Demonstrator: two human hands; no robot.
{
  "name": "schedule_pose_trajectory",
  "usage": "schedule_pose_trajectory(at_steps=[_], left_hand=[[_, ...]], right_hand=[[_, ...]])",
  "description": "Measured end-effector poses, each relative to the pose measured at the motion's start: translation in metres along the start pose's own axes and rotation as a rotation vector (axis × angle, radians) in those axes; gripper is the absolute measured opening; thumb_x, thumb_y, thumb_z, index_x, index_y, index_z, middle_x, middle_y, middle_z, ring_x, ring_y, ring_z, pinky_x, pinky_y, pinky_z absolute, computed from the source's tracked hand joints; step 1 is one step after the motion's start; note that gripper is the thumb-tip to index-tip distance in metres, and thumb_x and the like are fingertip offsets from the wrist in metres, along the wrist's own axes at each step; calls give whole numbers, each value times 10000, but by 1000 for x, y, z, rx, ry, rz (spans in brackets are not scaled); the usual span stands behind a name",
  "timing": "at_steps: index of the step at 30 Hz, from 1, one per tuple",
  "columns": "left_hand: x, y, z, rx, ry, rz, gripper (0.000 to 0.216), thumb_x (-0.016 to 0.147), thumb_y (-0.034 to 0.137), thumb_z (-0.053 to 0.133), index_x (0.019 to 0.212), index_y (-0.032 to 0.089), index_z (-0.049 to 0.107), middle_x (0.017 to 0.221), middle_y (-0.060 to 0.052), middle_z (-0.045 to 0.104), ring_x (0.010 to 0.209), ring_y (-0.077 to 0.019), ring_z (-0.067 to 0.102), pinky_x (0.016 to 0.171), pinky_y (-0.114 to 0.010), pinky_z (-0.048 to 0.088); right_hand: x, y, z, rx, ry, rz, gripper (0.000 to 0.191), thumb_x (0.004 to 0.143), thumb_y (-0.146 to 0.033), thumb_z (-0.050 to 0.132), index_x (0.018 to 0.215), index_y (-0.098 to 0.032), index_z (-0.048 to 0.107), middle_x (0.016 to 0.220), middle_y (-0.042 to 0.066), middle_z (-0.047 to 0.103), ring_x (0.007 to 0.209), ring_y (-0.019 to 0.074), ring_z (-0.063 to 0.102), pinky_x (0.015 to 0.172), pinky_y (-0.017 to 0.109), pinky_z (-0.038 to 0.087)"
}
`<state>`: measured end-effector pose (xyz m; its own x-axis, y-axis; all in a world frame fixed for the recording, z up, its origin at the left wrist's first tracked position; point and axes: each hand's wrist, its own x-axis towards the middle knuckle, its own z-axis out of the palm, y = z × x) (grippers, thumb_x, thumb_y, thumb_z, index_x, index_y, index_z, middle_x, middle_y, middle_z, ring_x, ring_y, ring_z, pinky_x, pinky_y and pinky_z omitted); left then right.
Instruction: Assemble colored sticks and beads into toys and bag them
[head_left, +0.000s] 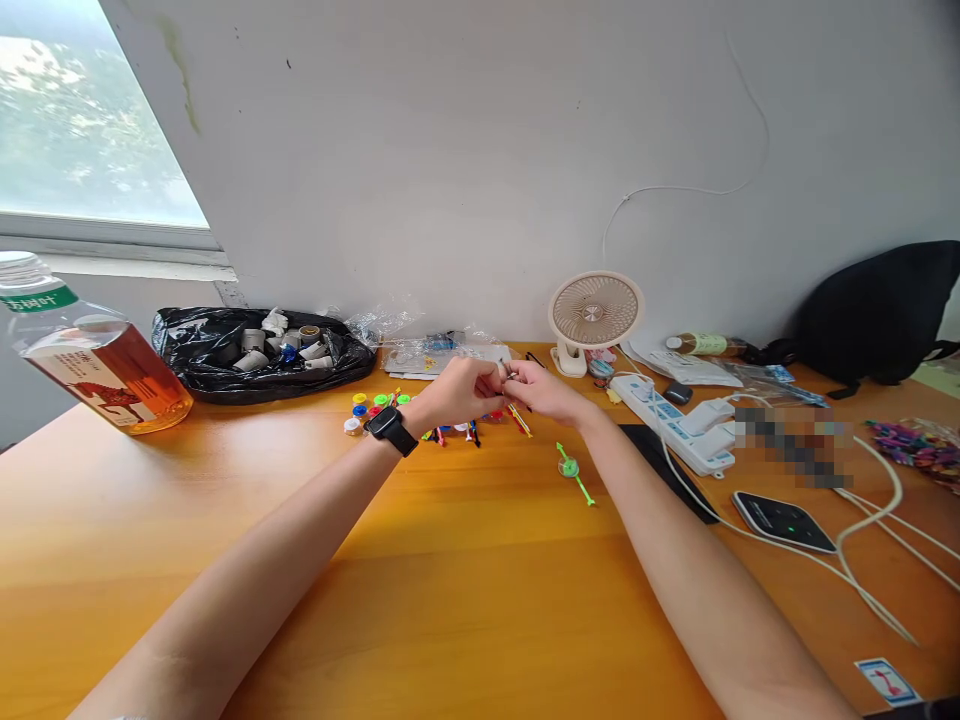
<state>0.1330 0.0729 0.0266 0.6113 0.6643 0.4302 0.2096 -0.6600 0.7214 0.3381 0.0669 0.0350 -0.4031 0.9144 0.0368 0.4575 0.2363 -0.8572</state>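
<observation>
My left hand [461, 390], with a black watch [391, 428] on the wrist, meets my right hand [546, 390] above the middle of the table. The fingers of both are pinched together at the same spot. Whatever lies between the fingertips is too small to make out. Below and behind the hands are several small coloured caps [360, 411] and thin coloured plastic sticks [519, 420], partly hidden by my hands. Nearer my right forearm lies a green arrow-shaped stick with a round clear piece at its middle [569, 467].
A bottle of amber drink [112, 370] stands at left, beside a black plastic bag [195, 360] holding grey tube pieces. A small fan [596, 312] stands at the back. On the right are a power strip [667, 420], cables, a black-topped device [784, 521] and a black bag [874, 310].
</observation>
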Motion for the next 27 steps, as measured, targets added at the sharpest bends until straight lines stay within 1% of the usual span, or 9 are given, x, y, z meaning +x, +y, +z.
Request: schedule_pose_trajectory(at_steps=[6, 10, 13, 16, 18, 20, 22, 24, 27], left_hand=[[-7, 0, 13, 79, -174, 29, 107, 836, 263, 781, 850, 167, 735, 784, -25, 770, 689, -154, 693, 632, -241, 500], [-10, -5, 25, 134, -313, 101, 115, 884, 283, 767, 972, 231, 820, 953, -34, 822, 856, -193, 753, 773, -269, 531], [-12, -9, 27, 200, -365, 81, 100, 849, 307, 818, 928, 246, 829, 932, -25, 823, 853, -210, 758, 761, -281, 527], [-12, -12, 20, 299, -354, 44, 111, 793, 295, 859, 884, 241, 827, 866, -25, 804, 798, -215, 737, 707, -293, 514], [-12, -15, 13, 361, -335, 35, 92, 770, 271, 859, 848, 236, 827, 850, -30, 794, 785, -215, 725, 692, -294, 508], [-11, -17, 7, 381, -333, 38, 68, 756, 241, 846, 822, 236, 828, 864, -31, 795, 769, -205, 717, 692, -288, 511], [-11, -19, 2, 375, -320, 36, 83, 733, 220, 842, 813, 241, 829, 900, -32, 802, 764, -198, 714, 701, -282, 519], [-11, -20, 0, 366, -300, 23, 105, 721, 214, 842, 820, 245, 829, 926, -34, 805, 768, -198, 713, 710, -282, 526], [-12, -21, -3, 379, -297, 4, 121, 747, 206, 820, 862, 242, 831, 944, -44, 807, 781, -201, 715, 719, -288, 530]], right_hand=[[3, 19, -15, -496, 57, 198, 160, 917, -275, 535, 1007, -183, 630, 840, 22, 660, 720, 155, 551, 635, 249, 367], [2, 30, -18, -596, 32, 305, 250, 912, -267, 635, 1132, -152, 661, 887, 71, 724, 761, 194, 617, 643, 263, 379], [0, 32, -23, -644, -19, 354, 359, 917, -326, 693, 1238, -172, 650, 1021, 95, 767, 878, 222, 679, 684, 259, 422], [-7, 28, -37, -694, -61, 398, 342, 891, -435, 750, 1106, -174, 694, 1091, 124, 772, 963, 252, 697, 721, 273, 451], [-14, 23, -49, -711, -181, 486, 436, 813, -573, 807, 913, -159, 713, 917, 129, 777, 835, 262, 706, 680, 301, 466], [-20, 19, -57, -691, -463, 663, 561, 710, -687, 844, 793, -149, 711, 825, 129, 770, 765, 251, 704, 672, 318, 497], [-24, 17, -58, -653, -672, 784, 576, 590, -665, 913, 720, -143, 707, 783, 121, 768, 762, 240, 707, 688, 317, 520], [-24, 18, -55, -627, -744, 819, 551, 482, -578, 970, 688, -144, 700, 743, 101, 761, 770, 237, 714, 693, 308, 527], [-23, 20, -50, -558, -721, 800, 552, 408, -505, 993, 690, -156, 671, 699, 73, 746, 739, 236, 719, 677, 308, 538]])
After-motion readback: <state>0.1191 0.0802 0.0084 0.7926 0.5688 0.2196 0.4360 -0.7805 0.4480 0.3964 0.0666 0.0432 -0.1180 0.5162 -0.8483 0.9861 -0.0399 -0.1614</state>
